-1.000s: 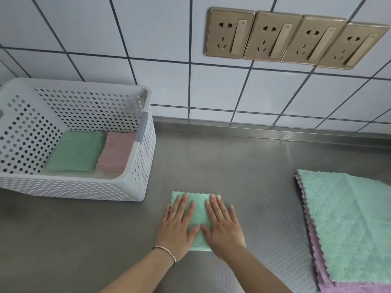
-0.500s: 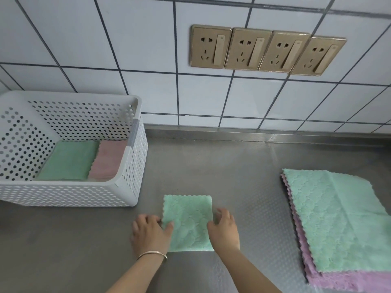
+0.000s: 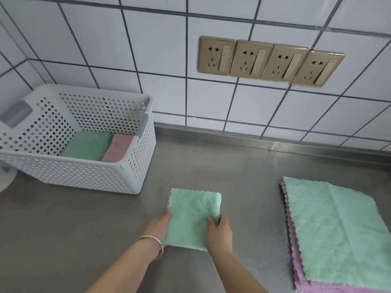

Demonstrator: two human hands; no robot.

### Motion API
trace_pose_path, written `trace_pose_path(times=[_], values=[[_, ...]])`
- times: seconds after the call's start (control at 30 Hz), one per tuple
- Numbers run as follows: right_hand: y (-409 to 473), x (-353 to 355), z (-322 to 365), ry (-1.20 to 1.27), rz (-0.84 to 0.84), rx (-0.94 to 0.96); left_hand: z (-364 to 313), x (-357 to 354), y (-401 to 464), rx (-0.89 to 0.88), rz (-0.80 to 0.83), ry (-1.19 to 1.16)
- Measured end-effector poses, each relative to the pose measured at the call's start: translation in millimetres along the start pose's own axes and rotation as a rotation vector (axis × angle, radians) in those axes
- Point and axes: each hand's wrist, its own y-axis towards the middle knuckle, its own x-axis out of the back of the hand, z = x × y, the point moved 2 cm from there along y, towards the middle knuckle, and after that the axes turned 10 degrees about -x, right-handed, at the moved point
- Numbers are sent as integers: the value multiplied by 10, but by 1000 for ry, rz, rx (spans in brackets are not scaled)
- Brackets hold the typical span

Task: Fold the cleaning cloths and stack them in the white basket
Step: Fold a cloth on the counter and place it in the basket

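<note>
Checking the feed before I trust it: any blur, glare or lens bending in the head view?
Head view: tile lines bow, a wide-angle effect; soft sheen on the steel counter, no harsh glare; basket and wall sockets fairly sharp; both hands and the folded green cloth slightly soft.

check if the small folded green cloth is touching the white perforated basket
Apart. The head view shows bare steel counter between the small folded green cloth, held by both hands, and the white perforated basket.
</note>
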Motion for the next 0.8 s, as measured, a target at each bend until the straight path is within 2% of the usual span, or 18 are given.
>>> trace_pose_path(times=[0.07, 0.2, 0.33, 0.47, 0.57, 0.67, 0.8], values=[[-125, 32, 142, 36, -20, 111, -113, 29, -39, -146, -52, 167], [-366, 22, 593, 89, 0, 304, -471, 252, -221, -481, -252, 267], [-746, -198, 1088, 200, -17, 536, -987, 680, -534, -701, -397, 153], [-1148, -579, 1646, 322, 9, 757, -1498, 1286, -649, -818, -479, 39], [-1255, -896, 2068, 326, 52, 865, -1865, 1726, -609, -962, -527, 92], [-1269, -1382, 2451, 345, 71, 832, -2174, 2220, -372, -1028, -560, 296], [-989, -2031, 2825, 229, 51, 619, -2444, 2749, 216, -1004, -614, 567]])
